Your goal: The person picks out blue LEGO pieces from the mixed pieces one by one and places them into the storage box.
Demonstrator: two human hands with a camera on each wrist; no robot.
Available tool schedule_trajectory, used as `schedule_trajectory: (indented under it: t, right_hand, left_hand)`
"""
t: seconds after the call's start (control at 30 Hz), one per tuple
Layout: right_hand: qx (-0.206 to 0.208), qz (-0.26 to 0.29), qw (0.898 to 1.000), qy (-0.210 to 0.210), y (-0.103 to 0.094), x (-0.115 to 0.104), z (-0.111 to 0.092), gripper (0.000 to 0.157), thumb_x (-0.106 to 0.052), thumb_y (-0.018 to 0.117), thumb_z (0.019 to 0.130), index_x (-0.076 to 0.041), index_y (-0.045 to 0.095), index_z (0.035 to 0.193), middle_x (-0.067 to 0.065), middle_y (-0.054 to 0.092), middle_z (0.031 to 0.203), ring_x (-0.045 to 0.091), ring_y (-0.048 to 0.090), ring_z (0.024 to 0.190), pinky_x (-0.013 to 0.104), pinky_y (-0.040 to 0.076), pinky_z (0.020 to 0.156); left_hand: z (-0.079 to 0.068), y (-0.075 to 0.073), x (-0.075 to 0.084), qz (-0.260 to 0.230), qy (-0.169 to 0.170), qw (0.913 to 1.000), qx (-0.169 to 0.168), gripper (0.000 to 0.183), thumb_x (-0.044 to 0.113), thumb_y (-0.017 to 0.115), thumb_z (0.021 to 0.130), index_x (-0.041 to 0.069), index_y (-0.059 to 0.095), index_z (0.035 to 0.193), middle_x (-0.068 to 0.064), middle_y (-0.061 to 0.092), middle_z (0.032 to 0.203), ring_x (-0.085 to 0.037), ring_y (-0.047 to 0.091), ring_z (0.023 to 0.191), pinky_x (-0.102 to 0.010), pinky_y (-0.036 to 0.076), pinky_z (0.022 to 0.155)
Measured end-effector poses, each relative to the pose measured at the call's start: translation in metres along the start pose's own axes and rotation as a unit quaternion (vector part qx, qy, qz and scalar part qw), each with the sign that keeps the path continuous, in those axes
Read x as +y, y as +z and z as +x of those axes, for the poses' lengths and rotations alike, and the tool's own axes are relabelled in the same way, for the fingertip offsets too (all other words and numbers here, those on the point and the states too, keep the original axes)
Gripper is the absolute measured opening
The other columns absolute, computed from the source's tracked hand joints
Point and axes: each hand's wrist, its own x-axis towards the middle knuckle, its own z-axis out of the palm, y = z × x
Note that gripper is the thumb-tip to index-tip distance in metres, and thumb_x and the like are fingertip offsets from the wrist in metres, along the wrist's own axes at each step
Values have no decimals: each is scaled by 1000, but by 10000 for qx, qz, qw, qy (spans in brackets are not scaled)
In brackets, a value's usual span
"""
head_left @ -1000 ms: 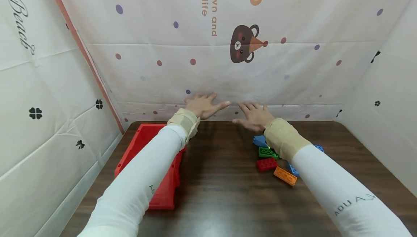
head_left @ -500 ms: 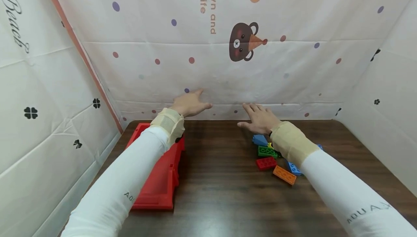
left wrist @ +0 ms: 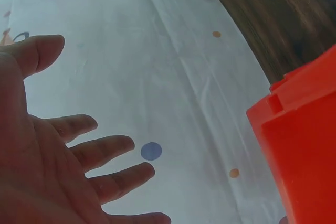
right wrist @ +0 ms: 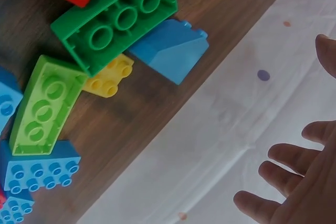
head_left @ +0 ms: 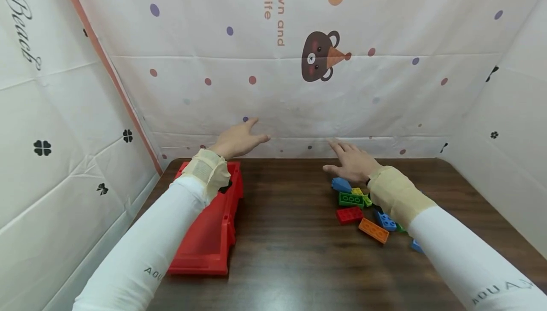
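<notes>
My left hand (head_left: 237,140) hovers past the far end of a red plastic bin (head_left: 204,235), its fingers spread and holding nothing. In the left wrist view the palm (left wrist: 42,166) shows bare, apart from the bin's corner. My right hand (head_left: 353,163) hangs above the far side of a brick pile, fingers extended, nothing in it. Below it lie a blue sloped brick (head_left: 341,185), a green brick (head_left: 351,200), a red brick (head_left: 349,215) and an orange brick (head_left: 373,230). The right wrist view adds a lime brick (right wrist: 48,106) and a yellow brick (right wrist: 109,77). My right forearm hides part of the pile.
The dark wooden table (head_left: 290,254) ends at a white printed cloth (head_left: 282,97) hung behind it. Similar cloth walls stand at the left (head_left: 64,197) and right (head_left: 508,159). More blue bricks (right wrist: 42,167) lie at the pile's right side.
My left hand has moved left, away from the middle and toward the bin. The right hand has shifted right and slightly nearer, uncovering the yellow and lime bricks. The bricks stay put.
</notes>
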Motion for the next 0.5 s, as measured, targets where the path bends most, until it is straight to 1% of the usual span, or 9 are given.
schedule_trajectory:
  t: [0.1,0.2,0.27,0.33,0.47,0.5]
  right_hand:
    - [20,-16,10000,21,1,3,-3,88,-49,56,107,-2,15,169,33,26,166,57,26,150,74,24,118]
    - [36,-6,10000,12,1,6,-5,89,-50,56,107,-2,15,169,34,27,166,57,26,150,74,23,118]
    - [27,-2,10000,14,0,7,-7,89,-51,55,107,-1,15,169,34,26,166,57,26,150,73,23,118]
    - [31,-11,10000,17,-1,8,-9,89,-51,55,107,-1,15,169,34,27,166,58,26,149,73,24,118]
    - [97,-53,9999,-46,-1,10,-11,89,-50,56,107,-1,16,169,35,28,165,58,28,148,72,26,117]
    - [123,-57,9999,-69,-1,10,-12,88,-49,57,107,-1,17,169,35,29,165,58,29,148,72,26,117]
  left_hand:
    - [-3,-2,-4,-135,54,9999,15,82,54,50,102,13,27,169,-17,39,167,-41,45,146,-61,42,113]
    - [-7,-7,-5,-270,71,9996,61,81,52,51,103,12,27,169,-16,36,168,-40,40,150,-62,38,116]
    - [-10,-10,-6,-396,96,9991,136,81,51,53,103,11,28,169,-16,36,168,-39,41,149,-62,38,117]
    - [-13,-13,-8,-598,143,9978,243,80,50,54,103,11,29,168,-15,40,166,-38,46,145,-61,41,115]
    - [-25,-20,-14,-1087,133,9929,469,80,50,57,102,15,30,168,-13,40,166,-38,48,142,-61,42,113]
    - [-28,-21,-17,-1168,125,9917,527,79,50,57,102,16,30,168,-13,39,166,-38,46,144,-62,41,114]
